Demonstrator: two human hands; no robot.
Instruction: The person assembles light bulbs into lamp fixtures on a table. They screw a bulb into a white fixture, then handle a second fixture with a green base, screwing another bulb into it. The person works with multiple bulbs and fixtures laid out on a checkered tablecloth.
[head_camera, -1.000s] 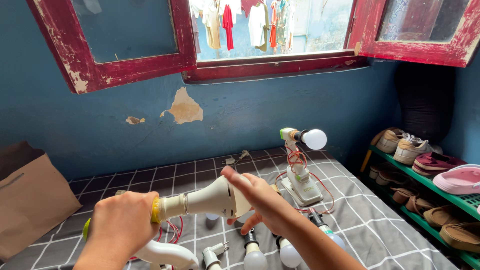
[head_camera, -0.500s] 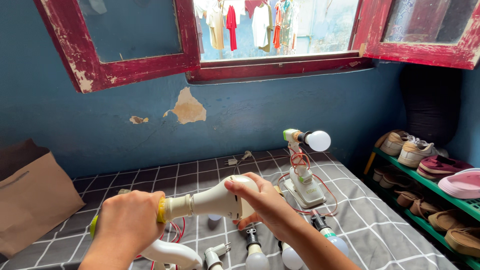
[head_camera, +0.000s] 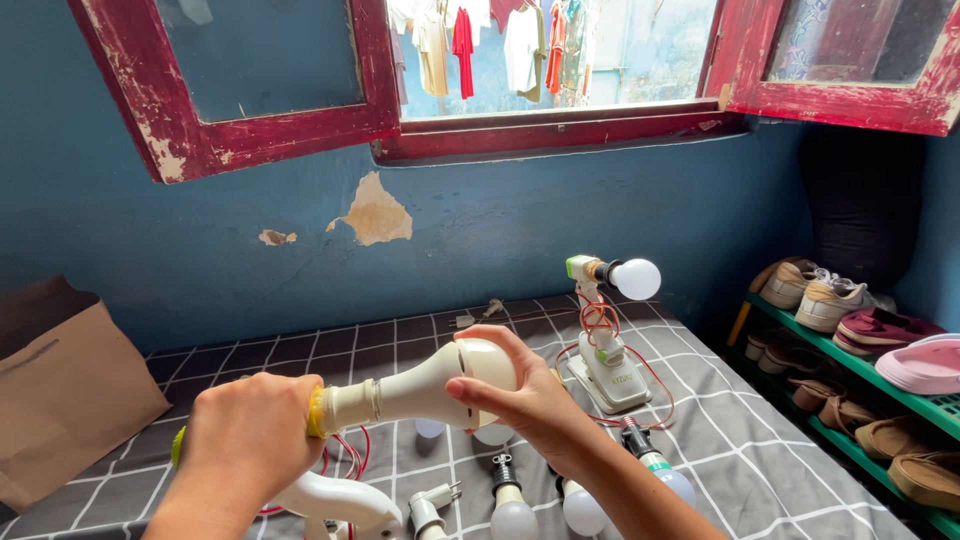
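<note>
Fingers (head_camera: 470, 388) of the right hand (head_camera: 520, 400) cup the bulb's (head_camera: 430, 385) dome, its long axis level, left hand (head_camera: 250, 440) clenching the holder (head_camera: 316, 411) end.

This is a room in a home. A bed (head_camera: 760, 440) with a grey checked sheet stands against a blue wall (head_camera: 500, 220) with peeling paint. Red shutters (head_camera: 250, 130) open onto laundry (head_camera: 480, 40) hanging outside. A green rack (head_camera: 870, 380) at the right holds shoes (head_camera: 825, 300), and a paper bag (head_camera: 70, 390) leans at the left.
</note>
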